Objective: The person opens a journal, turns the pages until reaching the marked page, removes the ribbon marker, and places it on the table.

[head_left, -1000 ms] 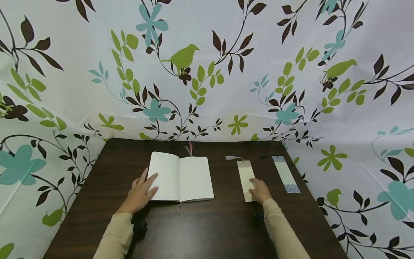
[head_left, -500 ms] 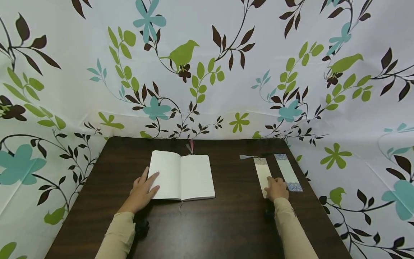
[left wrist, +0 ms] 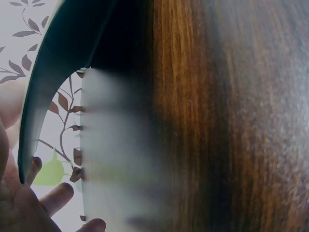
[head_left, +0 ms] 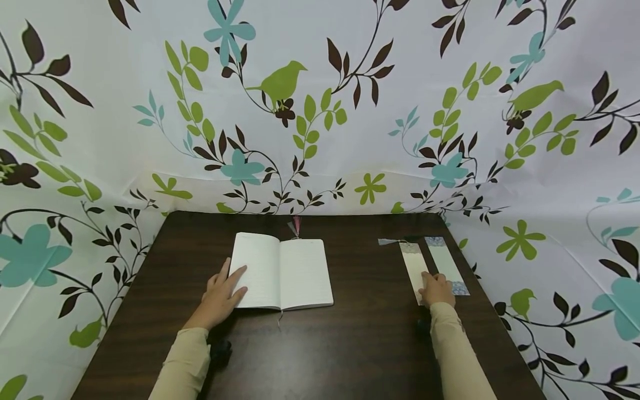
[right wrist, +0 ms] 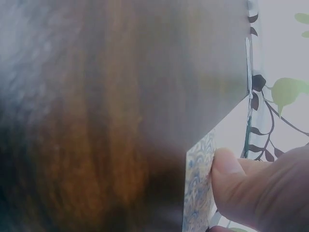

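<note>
An open notebook [head_left: 306, 272] with pale, faintly lined pages lies left of centre. My left hand [head_left: 216, 297] rests on its left page and outer edge, fingers spread and fairly straight. In the left wrist view, the notebook's dark cover edge [left wrist: 53, 87] rises beside the fingers. On the right side, my right hand [head_left: 437, 290] pinches the lower right edge of a cream bookmark [head_left: 412, 261] with a grey tassel. The thumb [right wrist: 227, 166] lies against its patterned end in the right wrist view. Just right of it is a second bookmark [head_left: 445, 260], pale with blue ends, partly covered by the hand.
A pink tassel [head_left: 297, 225] sticks out at the top of the notebook, and a thin ribbon [head_left: 280, 319] hangs below its spine. The dark wooden table [head_left: 320, 355] meets a leaf-and-bird patterned curtain [head_left: 350, 139] at the back and sides.
My right hand has slid the cream bookmark rightward, close beside the blue-ended one. The left hand stays on the notebook; the head view has shifted slightly.
</note>
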### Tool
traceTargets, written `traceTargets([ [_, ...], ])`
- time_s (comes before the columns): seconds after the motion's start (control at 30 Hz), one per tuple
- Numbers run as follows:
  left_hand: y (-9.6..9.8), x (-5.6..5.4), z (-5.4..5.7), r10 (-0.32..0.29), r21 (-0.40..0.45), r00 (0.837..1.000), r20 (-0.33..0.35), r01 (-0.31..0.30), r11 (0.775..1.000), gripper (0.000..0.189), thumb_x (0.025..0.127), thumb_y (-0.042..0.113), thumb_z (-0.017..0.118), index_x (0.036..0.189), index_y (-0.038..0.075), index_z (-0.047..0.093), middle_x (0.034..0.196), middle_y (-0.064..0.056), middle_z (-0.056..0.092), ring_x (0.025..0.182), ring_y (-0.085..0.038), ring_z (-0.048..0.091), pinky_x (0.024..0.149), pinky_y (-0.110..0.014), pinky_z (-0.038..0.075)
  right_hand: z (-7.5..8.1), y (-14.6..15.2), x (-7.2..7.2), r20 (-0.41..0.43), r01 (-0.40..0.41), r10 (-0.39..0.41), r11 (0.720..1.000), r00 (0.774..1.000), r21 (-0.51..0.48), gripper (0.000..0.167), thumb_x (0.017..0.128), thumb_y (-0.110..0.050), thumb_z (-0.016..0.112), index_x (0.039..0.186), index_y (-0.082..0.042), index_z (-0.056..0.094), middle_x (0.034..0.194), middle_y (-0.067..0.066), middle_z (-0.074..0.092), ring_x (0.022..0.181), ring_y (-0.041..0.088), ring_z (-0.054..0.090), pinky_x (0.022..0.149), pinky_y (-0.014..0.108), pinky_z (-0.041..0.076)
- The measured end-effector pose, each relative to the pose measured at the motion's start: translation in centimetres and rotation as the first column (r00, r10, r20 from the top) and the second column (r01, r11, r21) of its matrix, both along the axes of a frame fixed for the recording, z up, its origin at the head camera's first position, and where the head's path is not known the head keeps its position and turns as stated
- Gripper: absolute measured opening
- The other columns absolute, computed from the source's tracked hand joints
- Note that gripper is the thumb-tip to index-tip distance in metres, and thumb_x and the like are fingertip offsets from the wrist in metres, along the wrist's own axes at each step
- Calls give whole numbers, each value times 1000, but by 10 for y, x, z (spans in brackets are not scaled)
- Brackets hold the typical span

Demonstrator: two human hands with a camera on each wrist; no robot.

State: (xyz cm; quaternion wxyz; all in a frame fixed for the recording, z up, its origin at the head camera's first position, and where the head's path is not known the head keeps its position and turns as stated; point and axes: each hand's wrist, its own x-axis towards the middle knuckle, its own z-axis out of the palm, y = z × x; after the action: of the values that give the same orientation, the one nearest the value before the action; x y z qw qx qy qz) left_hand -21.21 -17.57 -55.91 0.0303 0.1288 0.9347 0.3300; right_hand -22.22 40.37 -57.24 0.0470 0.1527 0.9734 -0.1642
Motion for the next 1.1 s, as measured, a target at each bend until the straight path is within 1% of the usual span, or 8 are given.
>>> traceTargets([
  [0.2,0,-2,2,6,-1,1000,-17,-6,1000,58,106,33,55,158,14,37,167,-28,1,136,-62,18,92,-87,24,4,-5,-7,-6,28,-28,999,1000,15,55,102,-14,59,152,-3,38,141,38,35,124,60,37,88,71,44],
  [0.37,2,-4,4,-1,10,1000,-25,1,1000,59,106,33,56,158,14,37,167,-27,1,137,-63,18,91,-87,24,5,-38,-9,-140,-40,69,980,988,196,57,99,-14,65,149,-2,41,140,37,37,120,57,43,83,69,45],
  [0.5,2,-5,8,-3,7,999,-36,3,1000,59,106,34,55,158,15,37,167,-26,2,136,-62,19,92,-86,24,6,-86,-17,-279,-204,279,941,919,268,52,94,-13,72,142,-4,54,141,31,45,122,51,48,81,63,49],
  [0.67,0,-4,9,6,-2,999,-36,-6,1000,59,106,34,55,158,15,37,168,-25,3,137,-62,19,93,-86,23,7,-146,-27,-284,-526,517,849,807,50,56,97,-17,71,148,-8,51,151,24,43,137,44,43,102,59,45],
  [0.77,0,0,8,1,0,1000,-22,-1,1000,59,106,35,55,158,15,37,167,-26,3,137,-62,19,93,-85,24,7,-172,-27,-217,-614,584,781,782,-113,65,97,-22,71,153,-7,43,159,23,34,145,42,34,111,57,36],
  [0.87,1,2,8,-2,-1,1000,-21,2,1000,59,106,36,55,158,15,38,167,-25,4,137,-62,19,93,-85,25,4,-188,-29,-168,-659,639,740,751,-135,73,94,-26,75,155,-7,39,162,21,30,148,41,28,114,57,33],
  [1.0,0,2,8,4,-5,999,-34,-4,1000,59,105,35,56,158,15,38,168,-25,5,137,-60,20,93,-85,25,1,-198,-31,-111,-696,688,711,717,-96,77,91,-30,77,155,-8,41,163,17,31,149,43,26,112,62,32],
  [1.1,0,3,9,3,-1,999,-36,-3,1000,59,105,35,56,158,15,39,167,-25,5,136,-61,21,93,-85,25,1,-201,-32,-59,-698,696,710,716,-91,74,92,-31,76,155,-10,43,162,14,35,149,43,27,110,67,31],
])
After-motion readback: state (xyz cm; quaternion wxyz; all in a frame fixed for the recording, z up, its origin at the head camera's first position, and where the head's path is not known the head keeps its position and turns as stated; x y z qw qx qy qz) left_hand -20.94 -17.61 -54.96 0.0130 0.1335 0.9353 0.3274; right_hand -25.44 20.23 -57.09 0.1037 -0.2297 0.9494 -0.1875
